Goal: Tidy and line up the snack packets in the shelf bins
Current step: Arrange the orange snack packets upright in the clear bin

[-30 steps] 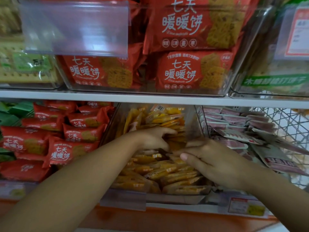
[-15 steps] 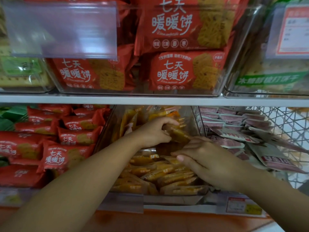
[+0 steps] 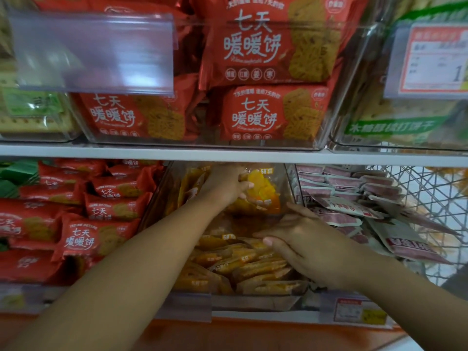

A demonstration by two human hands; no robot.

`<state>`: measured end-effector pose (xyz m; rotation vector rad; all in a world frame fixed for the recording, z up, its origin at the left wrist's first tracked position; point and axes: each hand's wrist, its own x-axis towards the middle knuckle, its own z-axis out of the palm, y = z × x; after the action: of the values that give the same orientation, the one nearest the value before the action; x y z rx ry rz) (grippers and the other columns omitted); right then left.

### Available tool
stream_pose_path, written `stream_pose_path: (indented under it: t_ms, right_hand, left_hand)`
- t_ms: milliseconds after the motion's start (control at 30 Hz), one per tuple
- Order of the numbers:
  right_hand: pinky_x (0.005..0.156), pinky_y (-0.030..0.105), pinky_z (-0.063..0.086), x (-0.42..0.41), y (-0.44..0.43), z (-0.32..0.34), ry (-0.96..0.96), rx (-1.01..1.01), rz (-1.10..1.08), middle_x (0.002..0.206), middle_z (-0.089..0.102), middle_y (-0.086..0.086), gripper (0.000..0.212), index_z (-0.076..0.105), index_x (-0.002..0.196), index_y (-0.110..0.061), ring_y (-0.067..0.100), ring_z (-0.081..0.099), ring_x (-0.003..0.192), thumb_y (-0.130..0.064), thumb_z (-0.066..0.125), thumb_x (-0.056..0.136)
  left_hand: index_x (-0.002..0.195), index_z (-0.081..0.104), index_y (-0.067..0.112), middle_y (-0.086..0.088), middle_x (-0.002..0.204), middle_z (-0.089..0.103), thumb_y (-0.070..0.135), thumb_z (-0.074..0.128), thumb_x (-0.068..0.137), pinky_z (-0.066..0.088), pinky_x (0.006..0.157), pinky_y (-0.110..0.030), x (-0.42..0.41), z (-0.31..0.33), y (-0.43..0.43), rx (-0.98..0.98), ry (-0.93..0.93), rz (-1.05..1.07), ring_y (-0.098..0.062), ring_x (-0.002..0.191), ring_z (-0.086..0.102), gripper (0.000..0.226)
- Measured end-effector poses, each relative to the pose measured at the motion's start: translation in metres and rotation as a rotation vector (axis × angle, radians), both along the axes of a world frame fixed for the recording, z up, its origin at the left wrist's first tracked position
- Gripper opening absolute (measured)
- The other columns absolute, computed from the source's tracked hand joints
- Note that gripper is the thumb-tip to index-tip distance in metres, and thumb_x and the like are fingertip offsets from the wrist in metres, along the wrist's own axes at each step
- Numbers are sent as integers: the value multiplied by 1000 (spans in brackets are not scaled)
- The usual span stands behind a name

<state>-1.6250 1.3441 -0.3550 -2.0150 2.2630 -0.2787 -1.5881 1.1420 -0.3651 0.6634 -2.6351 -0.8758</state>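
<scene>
A clear bin (image 3: pixel 263 301) on the lower shelf holds several yellow snack packets (image 3: pixel 243 264) lying in a row toward the front. My left hand (image 3: pixel 225 186) reaches deep into the bin and grips one yellow packet (image 3: pixel 260 191), lifted upright near the back under the shelf board. My right hand (image 3: pixel 304 244) lies with straight fingers on top of the front row of packets, at the bin's right side.
Red biscuit packets (image 3: pixel 101 211) fill the bin to the left, pink and white packets (image 3: pixel 354 206) spill from a wire basket (image 3: pixel 435 193) on the right. The upper shelf (image 3: pixel 228 154) carries clear bins of red packets (image 3: pixel 266 115) just above my hands. Price tags (image 3: pixel 359 312) hang along the front edge.
My left hand has lifted a yellow packet from the pile and raised it toward the back of the bin. My right hand stays resting on the front row.
</scene>
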Motion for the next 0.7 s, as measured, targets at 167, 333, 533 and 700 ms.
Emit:
stream_pose_path:
  t_ms: [167, 333, 533, 700]
  right_hand:
    - [116, 26, 7, -6, -9, 14, -113, 47, 32, 126, 58, -16, 46, 56, 127, -30, -3, 44, 120, -50, 29, 96]
    - [87, 16, 40, -34, -16, 25, -302, -256, -215, 113, 60, -11, 39, 58, 125, -22, 5, 56, 106, -37, 56, 89]
    - [88, 33, 48, -50, -48, 12, -247, -374, -324, 107, 65, -4, 32, 63, 112, -21, 12, 59, 97, -30, 69, 82]
    - [73, 37, 51, -45, -46, 14, -213, -259, -293, 77, 69, -5, 10, 67, 76, -27, 15, 63, 74, -28, 66, 85]
  left_hand:
    - [115, 63, 8, -6, 94, 72, 23, 64, 89, 36, 57, -1, 7, 6, 5, -98, -30, 21, -11, 78, 68, 29]
    - [116, 66, 17, -4, 105, 68, 28, 68, 86, 37, 76, -19, 12, -2, 2, -51, -12, 60, -17, 103, 61, 32]
    - [117, 65, 19, -1, 114, 66, 23, 72, 82, 41, 84, -19, 18, -1, 5, 76, 11, 31, -14, 106, 60, 36]
    - [146, 28, 32, 9, 129, 50, 19, 74, 81, 52, 86, -22, 38, -1, 21, 252, -40, -156, -6, 103, 61, 81]
